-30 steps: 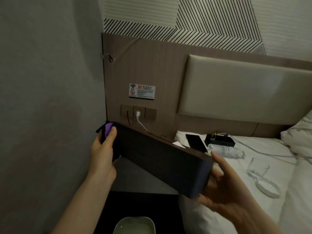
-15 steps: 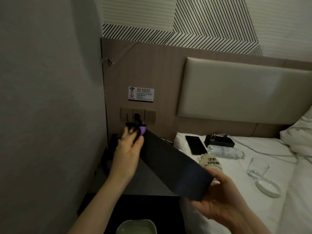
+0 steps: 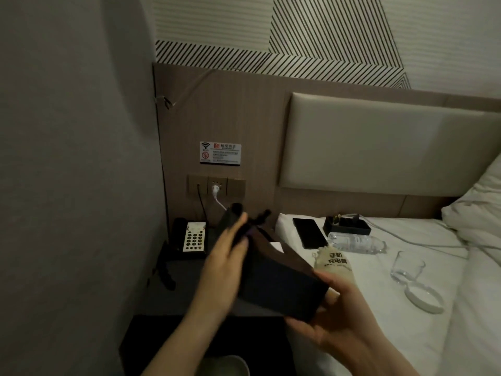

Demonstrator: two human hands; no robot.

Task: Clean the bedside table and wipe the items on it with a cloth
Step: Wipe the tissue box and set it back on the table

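Hands [image 3: 329,318] holding box [image 3: 282,289], telephone [image 3: 193,237] behind

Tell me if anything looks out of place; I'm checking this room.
Several bedside items lie on the bed: a phone, a bottle on its side, a tipped glass, a pouch and a black tray.

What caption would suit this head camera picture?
Right hand holds a dark box over the bedside table while left hand wipes it with a cloth.
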